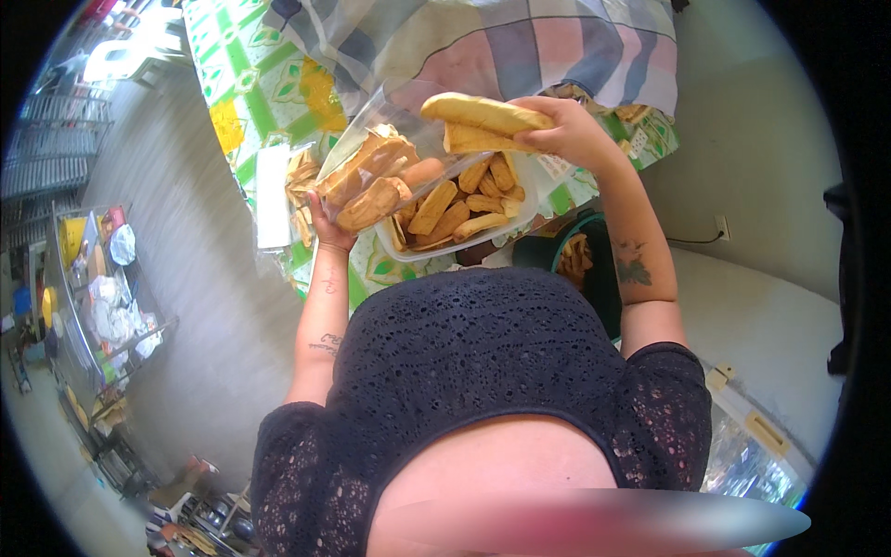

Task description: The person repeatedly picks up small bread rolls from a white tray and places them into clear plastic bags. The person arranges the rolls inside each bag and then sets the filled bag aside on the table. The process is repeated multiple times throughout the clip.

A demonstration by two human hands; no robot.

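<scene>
Black lace fabric of the person's top (483, 371) fills the lower middle of the view, with both bare forearms rising from it toward a table covered by a green and yellow patterned cloth (251, 102). Above the chest, the left hand (329, 227) grips the near left corner of a clear plastic container (455, 209), fingers wrapped under its edge so the tub is held up off the table. Inside it lie many golden-brown baked sticks (455, 209), and a clear bag of similar browned pieces (371, 176) leans over the container's left rim. The right hand (566, 130) is closed around two long pale-yellow pastry pieces (483, 116), held just above the far right side of the container; whether they touch the pieces below is hard to tell from this angle. A checked cloth in pink, grey and blue (520, 42) lies across the far part of the table. Near the right forearm, a dark green bowl (603, 278) holds more fried strips. Off to the left, well apart from the hands, stands a wire rack (102, 288) with bags and small packets.
</scene>
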